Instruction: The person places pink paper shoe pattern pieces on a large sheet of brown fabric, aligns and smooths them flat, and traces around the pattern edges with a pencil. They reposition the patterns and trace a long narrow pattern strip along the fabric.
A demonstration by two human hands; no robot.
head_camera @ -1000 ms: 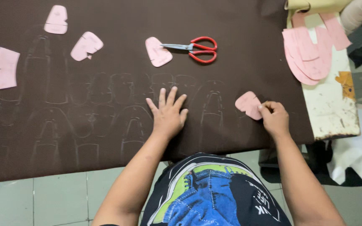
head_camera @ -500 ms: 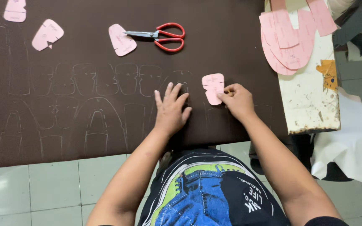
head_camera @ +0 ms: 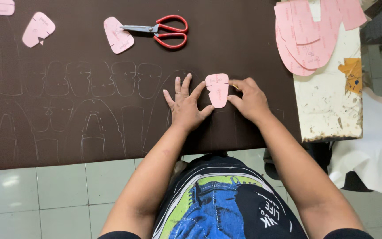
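Observation:
A small pink paper template (head_camera: pixel 217 90) lies on a dark brown sheet (head_camera: pixel 89 44) that is covered with chalk outlines. My right hand (head_camera: pixel 249 101) grips the template's right edge with its fingertips, and a thin yellowish tip shows between those fingers. My left hand (head_camera: pixel 185 105) rests flat on the sheet just left of the template. Its fingers are spread and its thumb touches the template's lower left edge.
Red-handled scissors (head_camera: pixel 160 31) lie at the back beside another pink template (head_camera: pixel 118 34); two more pink templates (head_camera: pixel 38 29) lie at the far left. A stack of larger pink patterns (head_camera: pixel 308 35) sits on a worn white board (head_camera: pixel 328 102) at the right. Pale floor tiles (head_camera: pixel 58 194) show below the sheet.
My right hand has carried the pink template leftwards and set it down against my left hand's thumb. My left hand has stayed flat on the sheet.

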